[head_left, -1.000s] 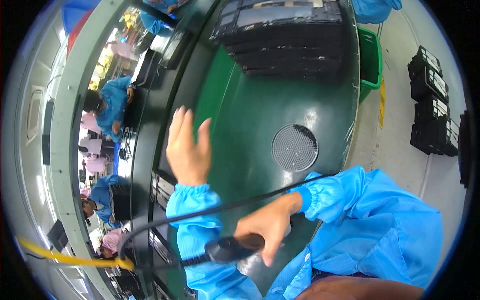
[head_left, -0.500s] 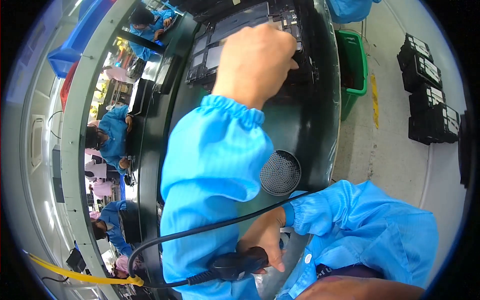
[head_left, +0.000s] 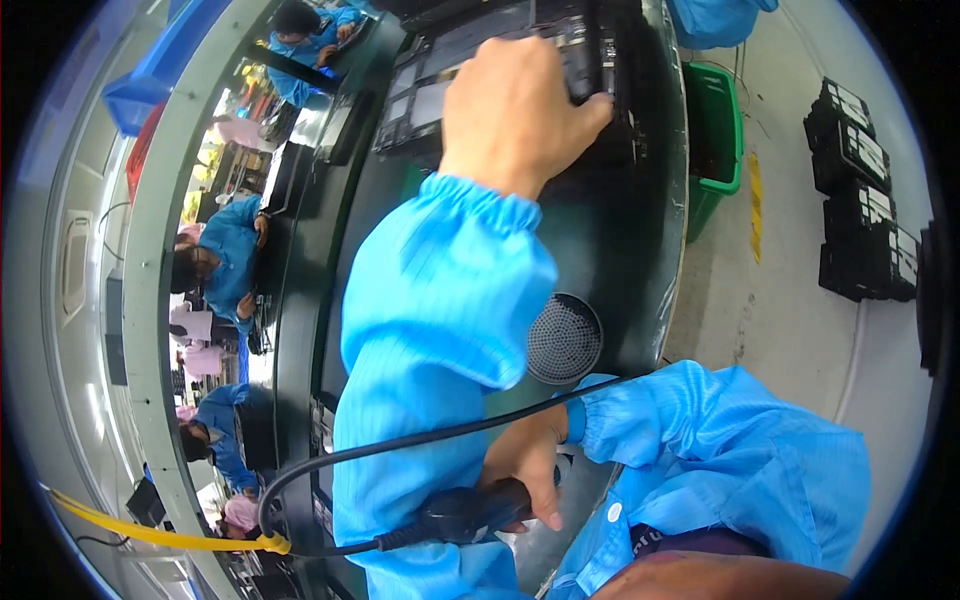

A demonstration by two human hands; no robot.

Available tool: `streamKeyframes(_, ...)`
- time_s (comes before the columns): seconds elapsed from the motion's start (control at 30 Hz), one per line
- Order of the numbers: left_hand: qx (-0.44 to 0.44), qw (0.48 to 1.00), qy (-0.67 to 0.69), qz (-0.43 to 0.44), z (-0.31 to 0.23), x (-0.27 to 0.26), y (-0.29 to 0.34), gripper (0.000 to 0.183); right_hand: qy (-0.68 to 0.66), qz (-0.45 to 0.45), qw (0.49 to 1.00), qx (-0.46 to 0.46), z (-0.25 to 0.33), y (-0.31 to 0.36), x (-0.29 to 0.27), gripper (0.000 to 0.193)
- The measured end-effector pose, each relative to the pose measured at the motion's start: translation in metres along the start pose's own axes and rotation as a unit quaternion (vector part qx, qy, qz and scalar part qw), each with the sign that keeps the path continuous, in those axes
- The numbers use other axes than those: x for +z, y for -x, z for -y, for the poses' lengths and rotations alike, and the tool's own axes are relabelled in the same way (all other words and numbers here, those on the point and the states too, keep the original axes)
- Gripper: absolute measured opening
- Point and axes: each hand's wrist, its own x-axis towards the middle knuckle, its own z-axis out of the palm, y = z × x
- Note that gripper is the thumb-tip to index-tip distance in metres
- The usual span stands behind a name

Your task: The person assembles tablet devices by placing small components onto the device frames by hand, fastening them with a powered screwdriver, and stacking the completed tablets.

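Observation:
My left hand (head_left: 520, 115) reaches away over an opened black device (head_left: 425, 102), which looks like a laptop chassis with grey panels inside. Its back faces up and its thumb stands out to the right. The bent fingertips are hidden behind the knuckles, so what they touch does not show. Lower down, beneath my left forearm, my right hand (head_left: 525, 465) is wrapped round the black body of an electric screwdriver (head_left: 465, 515). A black cable (head_left: 400, 440) loops from the screwdriver across my left sleeve.
A round perforated tray (head_left: 565, 338) lies on the dark green bench (head_left: 625, 250). Past the bench's right edge stand a green bin (head_left: 715, 140) and black stacked cases (head_left: 850, 190) on the floor. Co-workers in blue (head_left: 225, 260) sit at the left. A yellow cord (head_left: 150, 535) holds the cable.
My left hand has shifted slightly over the device, and its thumb now stands farther out. A dark part right of it looks raised. The right hand keeps hold of the screwdriver.

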Motion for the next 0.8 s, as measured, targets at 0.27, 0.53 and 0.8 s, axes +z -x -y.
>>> streamKeyframes(0.27,-0.038,0.979,-0.191,-0.068,0.005,0.03,0.052,0.053,0.015,0.003,0.999,-0.053,-0.009,-0.008,0.0,0.04)
streamKeyframes(0.53,-0.034,0.967,-0.119,-0.224,0.073,-0.021,0.051,0.029,0.01,-0.005,0.999,-0.042,-0.013,-0.011,-0.007,0.039)
streamKeyframes(0.8,-0.118,0.951,-0.131,-0.255,0.077,-0.056,0.208,0.043,-0.08,-0.149,0.982,-0.084,-0.002,0.006,0.011,0.052)
